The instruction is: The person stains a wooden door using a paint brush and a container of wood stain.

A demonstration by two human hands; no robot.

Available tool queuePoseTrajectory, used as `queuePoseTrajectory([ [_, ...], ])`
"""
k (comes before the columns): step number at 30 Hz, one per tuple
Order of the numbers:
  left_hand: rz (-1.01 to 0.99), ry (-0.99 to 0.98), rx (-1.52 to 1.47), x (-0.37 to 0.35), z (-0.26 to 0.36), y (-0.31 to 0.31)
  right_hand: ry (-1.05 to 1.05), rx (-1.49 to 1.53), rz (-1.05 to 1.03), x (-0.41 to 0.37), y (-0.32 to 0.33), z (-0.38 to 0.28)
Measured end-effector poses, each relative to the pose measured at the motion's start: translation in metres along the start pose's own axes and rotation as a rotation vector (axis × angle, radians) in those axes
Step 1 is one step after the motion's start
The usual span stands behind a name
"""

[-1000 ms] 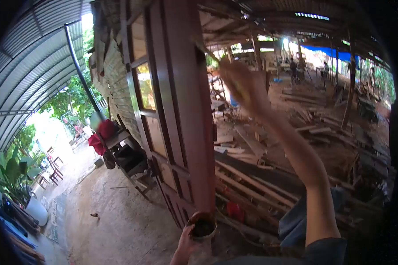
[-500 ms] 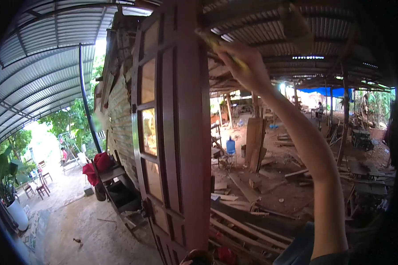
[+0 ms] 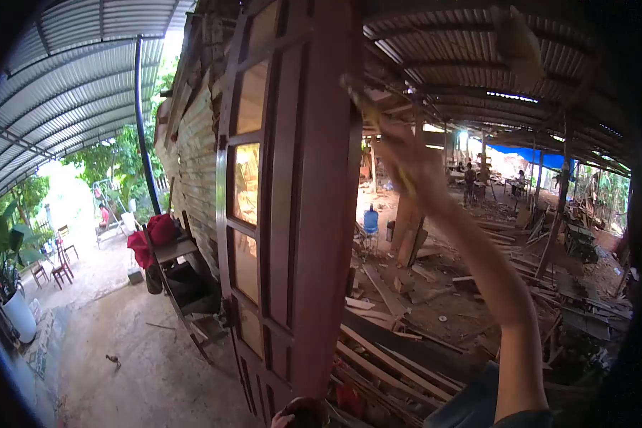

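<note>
A tall reddish-brown door [image 3: 327,214] with glass panes stands upright in the middle. My right hand [image 3: 409,165] is raised beside its right edge, fingers wrapped round the yellowish handle of a brush [image 3: 367,107]. The brush's tip lies against or close to the door's face; contact is unclear. At the bottom centre, my left hand [image 3: 284,419] shows only in part, next to a dark round container [image 3: 308,412] at the door's foot. Its grip on that container is mostly cut off by the frame.
Left of the door stands a dark wooden rack [image 3: 185,278] with a red cloth [image 3: 162,230]. Long wood strips [image 3: 399,364] lie low on the right. Farther off are a blue water bottle [image 3: 370,220], posts, scrap wood and several people.
My right hand and the brush have moved down and slightly right along the door's edge. The view has shifted, and more of the left hand and the dark container shows.
</note>
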State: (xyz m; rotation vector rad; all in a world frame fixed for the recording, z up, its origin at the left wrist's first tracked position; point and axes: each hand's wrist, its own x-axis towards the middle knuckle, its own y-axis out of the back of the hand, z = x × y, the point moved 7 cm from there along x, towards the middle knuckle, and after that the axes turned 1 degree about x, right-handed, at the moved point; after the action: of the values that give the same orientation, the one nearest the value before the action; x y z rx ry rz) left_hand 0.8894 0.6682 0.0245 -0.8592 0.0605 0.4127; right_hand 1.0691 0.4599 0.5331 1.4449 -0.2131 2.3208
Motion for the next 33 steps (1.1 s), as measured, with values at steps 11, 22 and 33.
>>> queuePoseTrajectory([
  [11,0.150,0.078,0.043,-0.081,-0.019,0.002,0.099,0.462,-0.658,-0.160,0.059,-0.174],
  [22,0.251,0.094,0.029,-0.097,-0.022,0.020,0.381,-0.312,-0.419,-0.012,0.015,-0.129],
  [33,0.300,0.111,0.051,-0.115,-0.013,0.063,0.331,0.560,-1.125,-0.204,-0.002,-0.323],
])
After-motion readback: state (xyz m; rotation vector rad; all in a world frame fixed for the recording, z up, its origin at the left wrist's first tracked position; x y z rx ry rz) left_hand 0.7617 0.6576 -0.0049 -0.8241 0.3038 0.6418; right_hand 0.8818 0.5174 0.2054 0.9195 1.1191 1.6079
